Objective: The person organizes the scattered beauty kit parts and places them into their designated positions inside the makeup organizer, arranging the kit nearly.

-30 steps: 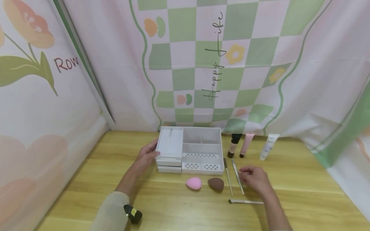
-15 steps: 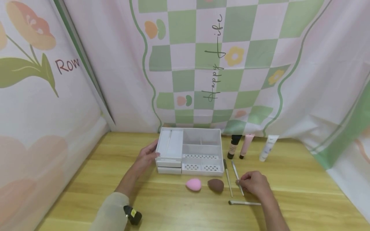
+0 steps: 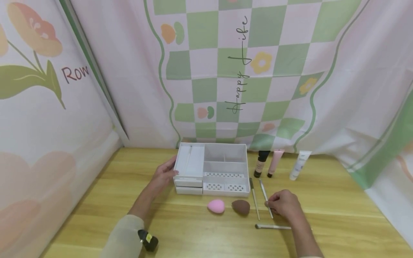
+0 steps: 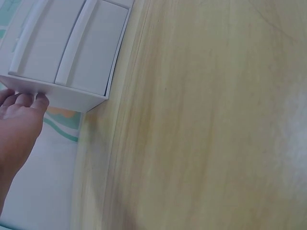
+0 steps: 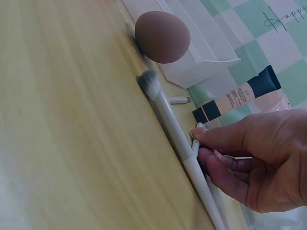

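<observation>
A white makeup organizer [image 3: 226,146] with drawers and open compartments stands on the table; a thin white stick-like item [image 3: 189,154] lies on its top left. Against the organizer's left wall rest the fingers of my left hand [image 3: 160,178], which grips nothing. In the right wrist view, my right hand [image 5: 261,160] pinches the thin white handle of a makeup brush [image 3: 262,190] between thumb and fingers. Left of it lies another makeup brush [image 3: 254,199]. A larger makeup brush [image 5: 175,127] lies crosswise nearer me, partly behind my right wrist in the head view.
In front of the organizer sit a pink makeup sponge [image 3: 216,206] and a brown makeup sponge [image 3: 241,207]. Behind my right hand stand a black-and-beige tube [image 3: 260,165], a pink tube [image 3: 275,163] and a white tube [image 3: 300,165]. A printed curtain [image 3: 203,64] hangs behind the table.
My right hand has moved slightly left to the brush and taken its handle between thumb and fingers; the brush has shifted slightly. The left hand stays on the organizer.
</observation>
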Available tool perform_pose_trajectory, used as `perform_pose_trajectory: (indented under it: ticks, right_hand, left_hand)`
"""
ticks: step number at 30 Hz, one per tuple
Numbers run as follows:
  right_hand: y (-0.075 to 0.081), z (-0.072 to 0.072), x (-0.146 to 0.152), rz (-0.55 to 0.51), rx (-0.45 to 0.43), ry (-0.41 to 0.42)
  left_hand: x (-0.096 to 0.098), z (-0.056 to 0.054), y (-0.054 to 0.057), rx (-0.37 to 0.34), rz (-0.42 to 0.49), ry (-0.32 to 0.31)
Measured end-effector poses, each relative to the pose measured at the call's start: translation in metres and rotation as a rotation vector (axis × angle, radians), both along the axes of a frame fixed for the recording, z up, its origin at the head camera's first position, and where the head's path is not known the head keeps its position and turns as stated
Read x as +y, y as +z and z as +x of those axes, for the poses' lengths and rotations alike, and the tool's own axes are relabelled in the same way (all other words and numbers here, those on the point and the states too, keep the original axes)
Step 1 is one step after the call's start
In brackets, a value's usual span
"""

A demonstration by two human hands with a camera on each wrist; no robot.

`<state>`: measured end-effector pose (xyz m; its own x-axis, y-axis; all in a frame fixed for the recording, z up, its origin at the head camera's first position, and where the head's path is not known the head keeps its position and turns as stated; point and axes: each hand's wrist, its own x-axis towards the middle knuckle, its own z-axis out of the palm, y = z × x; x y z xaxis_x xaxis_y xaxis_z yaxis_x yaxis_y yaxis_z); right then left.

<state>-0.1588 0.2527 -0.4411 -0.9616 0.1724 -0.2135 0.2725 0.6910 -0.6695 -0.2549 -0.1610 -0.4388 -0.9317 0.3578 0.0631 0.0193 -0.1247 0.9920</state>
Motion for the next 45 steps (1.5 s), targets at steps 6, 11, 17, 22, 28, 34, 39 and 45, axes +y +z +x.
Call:
perform_pose_trajectory:
  ticks: [6, 11, 17, 22, 28, 34, 39, 45]
  right_hand:
    - [0.0033, -0.0026, 0.0004, 0.035, -0.030, 0.031]
    - [0.0047, -0.0047, 0.0018, 0.020, -0.042, 0.046]
    - [0.0025, -0.0064, 0.0029, 0.026, -0.059, 0.030]
    - [0.0011, -0.0063, 0.0027, 0.051, -0.054, 0.025]
    - [0.0003, -0.0061, 0.0017, 0.078, -0.042, 0.026]
    - [0.0009, -0.0058, 0.0020, 0.075, -0.032, 0.033]
    - [0.0008, -0.0072, 0.0048, 0.054, -0.037, 0.026]
    - [0.0000, -0.0076, 0.0082, -0.011, -0.033, 0.008]
  left_hand:
    - [0.0000, 0.0007, 0.0012, -0.010, -0.013, 0.011]
    - [0.0003, 0.0017, 0.0026, -0.011, -0.012, 0.010]
    - [0.0006, 0.0018, 0.0028, -0.012, -0.007, 0.006]
    - [-0.0002, -0.0002, 0.0010, -0.010, -0.001, -0.004]
    - [-0.0021, -0.0010, -0.0002, 0.012, -0.032, -0.017]
    - [-0.0023, -0.0010, -0.0010, 0.018, -0.040, -0.024]
    - [-0.0025, -0.0003, -0.0009, 0.016, -0.052, -0.021]
    - [-0.0024, -0.0007, -0.0005, 0.007, -0.060, -0.008]
